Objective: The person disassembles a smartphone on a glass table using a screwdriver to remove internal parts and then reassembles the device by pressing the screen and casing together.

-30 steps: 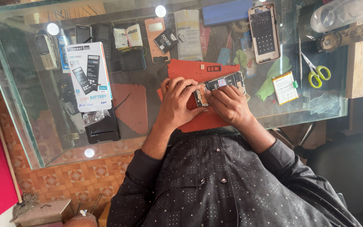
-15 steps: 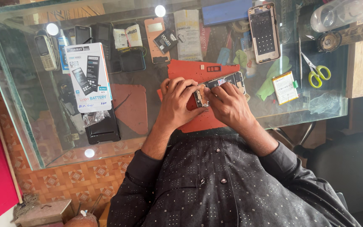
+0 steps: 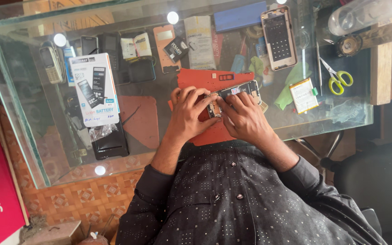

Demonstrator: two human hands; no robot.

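Red mat [image 3: 205, 81] on glass counter [image 3: 23, 149], opened phone [image 3: 234, 93] lying on it, centre frame. Left hand [image 3: 189, 115] curled, fingertips pinching phone's near end. Right hand [image 3: 243, 118] fingers bent, pressing on phone's middle. Yellow-handled scissors [image 3: 336, 79] at 3 o'clock, well apart. Battery box [image 3: 94, 88] at 9 o'clock.
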